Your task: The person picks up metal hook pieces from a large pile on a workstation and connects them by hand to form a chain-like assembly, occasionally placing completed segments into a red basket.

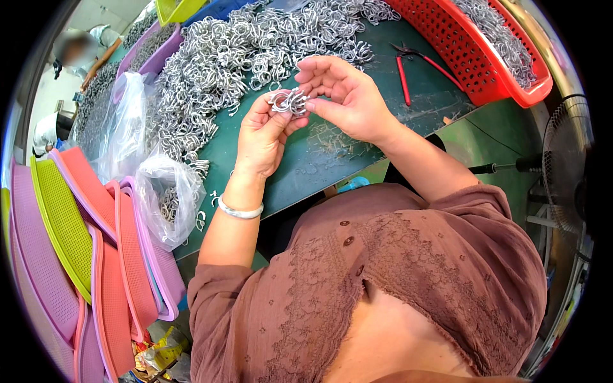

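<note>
My left hand (265, 131) pinches a small bunch of silver ring-shaped metal clips (288, 102) between thumb and fingers, above the near part of the green table. Just right of the bunch is my right hand (345, 96), its fingers curved and parted from the thumb. The right thumb tip comes up to the edge of the bunch; whether it touches is hard to tell. Beyond both hands spreads a large heap of similar clips (217, 70). A few loose clips (201, 220) lie by my left forearm.
Red-handled pliers (403, 80) lie on the green table (313, 169) near a red perforated basket (447, 48) of metal pieces. At left are a clear plastic bag (167, 223) with clips and stacked coloured baskets (64, 217). A fan (565, 166) stands right; another person (80, 51) is far left.
</note>
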A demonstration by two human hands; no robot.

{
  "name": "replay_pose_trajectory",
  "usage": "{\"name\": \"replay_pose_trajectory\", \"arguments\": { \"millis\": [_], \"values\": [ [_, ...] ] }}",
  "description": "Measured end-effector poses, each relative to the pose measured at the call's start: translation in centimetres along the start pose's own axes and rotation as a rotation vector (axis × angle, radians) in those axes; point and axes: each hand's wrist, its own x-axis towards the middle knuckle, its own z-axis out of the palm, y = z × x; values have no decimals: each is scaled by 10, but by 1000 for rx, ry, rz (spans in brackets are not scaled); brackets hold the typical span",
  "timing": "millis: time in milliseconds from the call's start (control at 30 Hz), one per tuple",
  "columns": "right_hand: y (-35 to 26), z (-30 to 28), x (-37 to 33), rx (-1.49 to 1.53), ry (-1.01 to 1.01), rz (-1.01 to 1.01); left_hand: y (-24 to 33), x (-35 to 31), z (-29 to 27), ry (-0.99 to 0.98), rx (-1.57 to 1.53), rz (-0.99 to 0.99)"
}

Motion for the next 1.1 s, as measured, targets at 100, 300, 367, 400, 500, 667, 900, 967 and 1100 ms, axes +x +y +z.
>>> {"name": "replay_pose_trajectory", "arguments": {
  "millis": [100, 300, 367, 400, 500, 667, 900, 967, 1100],
  "values": [
    [1, 2, 0, -62, 6, -40, 1, -1, 1, -10, -70, -2],
    [4, 8, 0, -215, 17, -97, -3, 1, -9, -75, -136, -17],
    [3, 10, 0, -310, 22, -143, -3, 1, -6, -53, -130, -29],
    [2, 11, 0, -358, 24, -172, -2, 1, -5, -42, -126, -35],
    [-1, 16, 0, -468, 28, -239, 1, 2, -2, -42, -147, -83],
    [-3, 19, 2, -553, 21, -262, 2, 3, -5, -117, -166, -93],
    [2, 8, 4, -213, 57, -80, -1, 2, -10, -97, -195, -114],
    [-2, 4, 5, -104, 52, 67, -3, 1, -10, -40, -167, -112],
    [-2, 0, 4, -42, 63, 168, -2, 1, -8, -11, -132, -106]
  ]
}}
